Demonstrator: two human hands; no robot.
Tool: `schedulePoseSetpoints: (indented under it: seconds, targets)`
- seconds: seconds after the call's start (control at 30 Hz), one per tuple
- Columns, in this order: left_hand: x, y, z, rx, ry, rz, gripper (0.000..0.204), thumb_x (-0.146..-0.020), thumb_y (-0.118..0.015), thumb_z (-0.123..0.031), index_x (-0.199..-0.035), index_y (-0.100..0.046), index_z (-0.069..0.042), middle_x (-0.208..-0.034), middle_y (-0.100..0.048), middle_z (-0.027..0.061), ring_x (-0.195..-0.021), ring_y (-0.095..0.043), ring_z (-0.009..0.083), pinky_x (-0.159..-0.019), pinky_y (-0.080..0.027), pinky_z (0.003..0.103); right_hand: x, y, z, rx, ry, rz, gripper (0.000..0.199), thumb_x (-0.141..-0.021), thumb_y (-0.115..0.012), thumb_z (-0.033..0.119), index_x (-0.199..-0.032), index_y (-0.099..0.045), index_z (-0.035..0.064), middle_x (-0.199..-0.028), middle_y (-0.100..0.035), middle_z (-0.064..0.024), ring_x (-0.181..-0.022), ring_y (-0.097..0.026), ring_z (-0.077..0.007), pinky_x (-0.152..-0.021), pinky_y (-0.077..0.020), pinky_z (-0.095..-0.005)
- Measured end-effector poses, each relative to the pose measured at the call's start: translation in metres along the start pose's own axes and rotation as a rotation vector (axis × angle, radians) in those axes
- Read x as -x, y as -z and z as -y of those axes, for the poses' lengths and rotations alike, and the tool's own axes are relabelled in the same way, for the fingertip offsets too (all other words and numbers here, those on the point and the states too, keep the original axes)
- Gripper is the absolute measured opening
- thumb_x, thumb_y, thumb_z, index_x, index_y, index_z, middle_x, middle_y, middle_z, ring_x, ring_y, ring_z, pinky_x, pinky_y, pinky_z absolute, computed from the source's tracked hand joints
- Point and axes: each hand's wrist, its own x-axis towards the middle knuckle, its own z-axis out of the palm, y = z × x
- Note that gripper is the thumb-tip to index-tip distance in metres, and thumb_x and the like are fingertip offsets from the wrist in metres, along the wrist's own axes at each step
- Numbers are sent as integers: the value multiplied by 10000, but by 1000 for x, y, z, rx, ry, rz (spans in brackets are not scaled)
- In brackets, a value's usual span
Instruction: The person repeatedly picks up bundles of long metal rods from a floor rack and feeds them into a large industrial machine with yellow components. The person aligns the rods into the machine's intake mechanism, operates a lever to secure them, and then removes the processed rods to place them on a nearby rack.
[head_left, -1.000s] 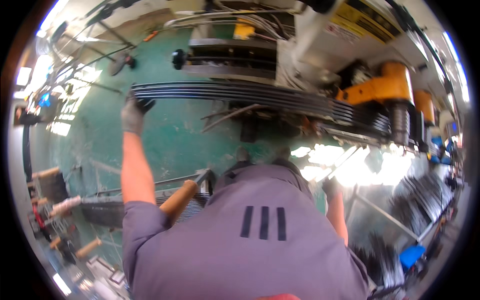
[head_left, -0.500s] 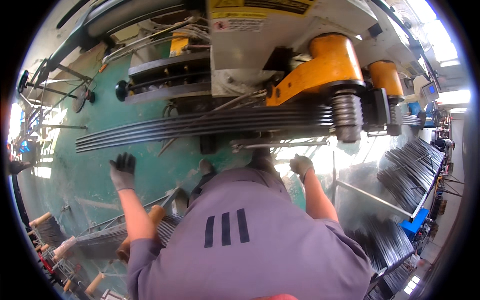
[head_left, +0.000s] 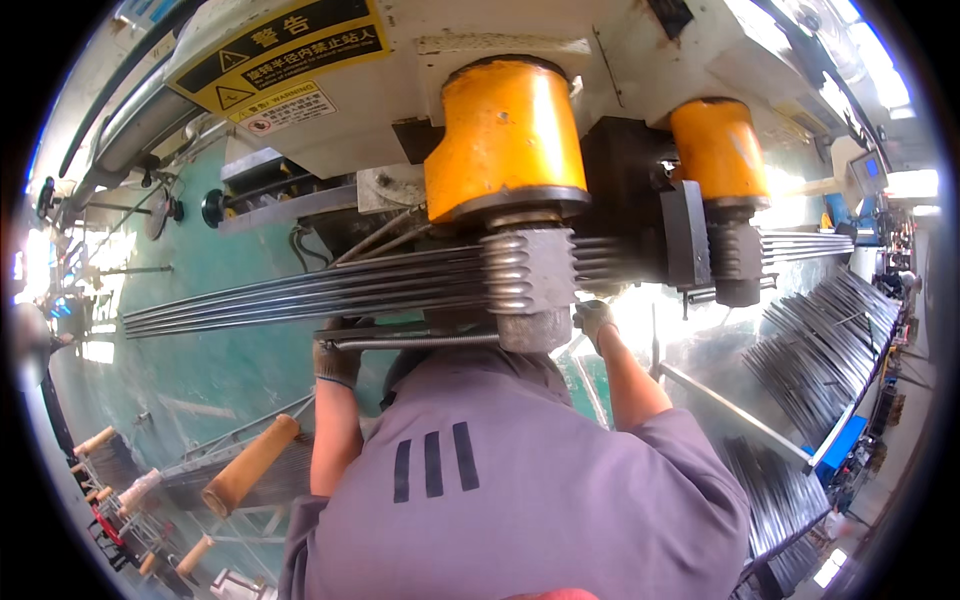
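Several dark metal rods (head_left: 300,296) lie side by side, running across in front of me. They pass behind a ribbed steel roller (head_left: 532,285) on the machine. My left hand (head_left: 336,364), in a grey work glove, is at the left end of a separate thin metal bar (head_left: 420,342) nearer to me. Its fingers are mostly hidden by that bar. Just right of the ribbed roller is my right hand (head_left: 597,320), also gloved, low beside the machine. Its fingers look curled in; what they hold, if anything, is hidden.
Orange housings (head_left: 512,140) carry the rollers close ahead. A second ribbed roller (head_left: 738,260) stands to the right. Stacked dark rods (head_left: 825,340) lie on a rack at right. A brown cylinder (head_left: 250,466) on a frame is at lower left.
My left hand has moved right, from apart with fingers spread to the thin bar. The machine and rollers now appear further left and larger. My right hand has moved little.
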Motion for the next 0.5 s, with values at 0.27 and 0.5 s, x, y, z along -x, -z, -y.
schedulePoseSetpoints:
  seconds: [0.27, 0.5]
  targets:
    - [-17, 19, -14, 958, 357, -93, 356, -978, -518, -304, -1227, -579, -58, -1086, -624, 99, -1005, -621, 246, -822, -547, 402, 58, -7, -33, -325, -45, -69, 251, -879, -624, 190, -920, -669, -54, -731, -639, -63, -602, -551, -117, -576, -436, -257]
    - [-10, 16, -27, 1065, 246, 75, 383, -990, -414, -282, -1230, -569, -28, -1250, -597, 161, -1132, -585, 308, -947, -491, 421, 115, -3, 28, -524, 407, -192, 304, -883, -642, 170, -1081, -633, -59, -868, -673, -66, -774, -612, -138, -705, -486, -278]
